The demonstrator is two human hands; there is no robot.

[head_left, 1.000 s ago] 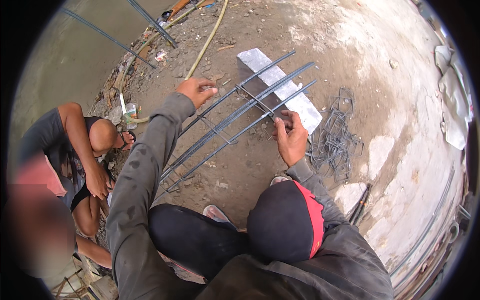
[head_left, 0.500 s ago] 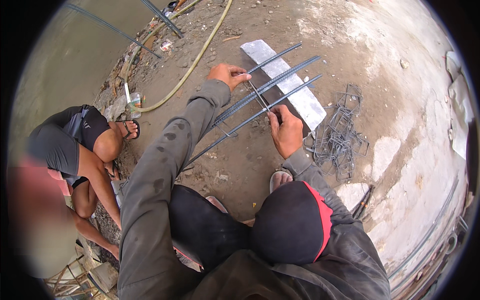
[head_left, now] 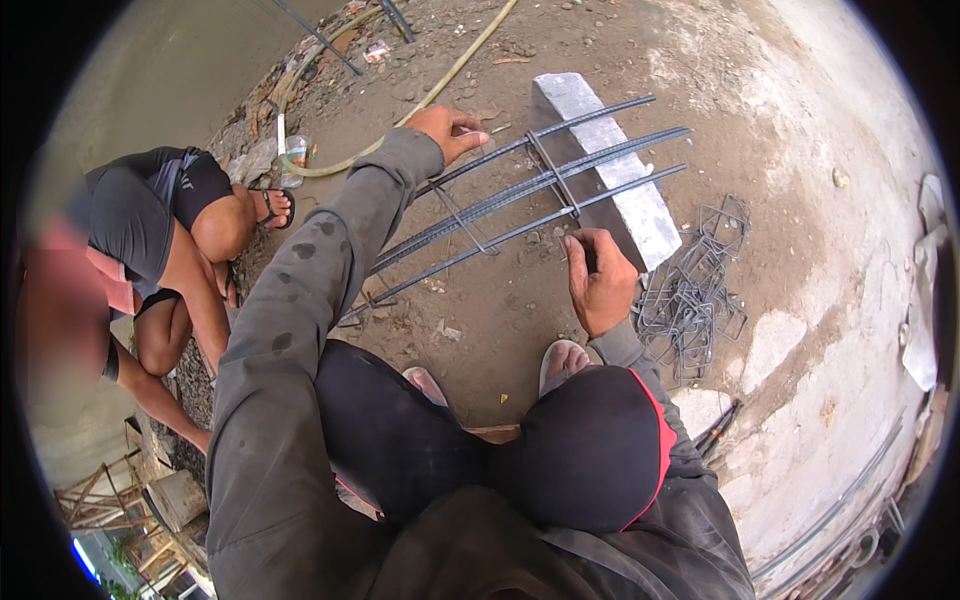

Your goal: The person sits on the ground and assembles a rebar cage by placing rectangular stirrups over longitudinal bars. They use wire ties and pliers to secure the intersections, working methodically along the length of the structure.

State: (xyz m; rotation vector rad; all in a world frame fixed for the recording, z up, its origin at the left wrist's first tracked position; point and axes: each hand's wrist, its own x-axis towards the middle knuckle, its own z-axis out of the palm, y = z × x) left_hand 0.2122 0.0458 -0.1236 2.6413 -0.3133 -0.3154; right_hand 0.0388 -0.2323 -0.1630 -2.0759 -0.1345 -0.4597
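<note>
My left hand (head_left: 447, 132) is just off the far bar of a rebar cage, its fingers loosely curled, thumb apart, nothing visible between them. My right hand (head_left: 603, 280) is by the near bar, thumb and forefinger pinched together; whatever they may hold is too small to make out. Between the hands, a bent steel stirrup (head_left: 545, 153) sits around the long ribbed steel bars (head_left: 610, 152). Farther down the bars is another stirrup (head_left: 462, 220). The bars' far ends rest across a grey concrete block (head_left: 640, 215).
A pile of loose stirrups (head_left: 695, 290) lies right of the block. A pale hose (head_left: 440, 85) curves over the dirt near a plastic bottle (head_left: 294, 160). At left another person (head_left: 150, 220) crouches, reaching down. Long-handled pliers or cutters (head_left: 717, 428) lie near my right knee.
Both hands have come off the stirrup they were gripping, and it stays around the bars. My left hand has drawn slightly away from it. The whole view has shifted a little.
</note>
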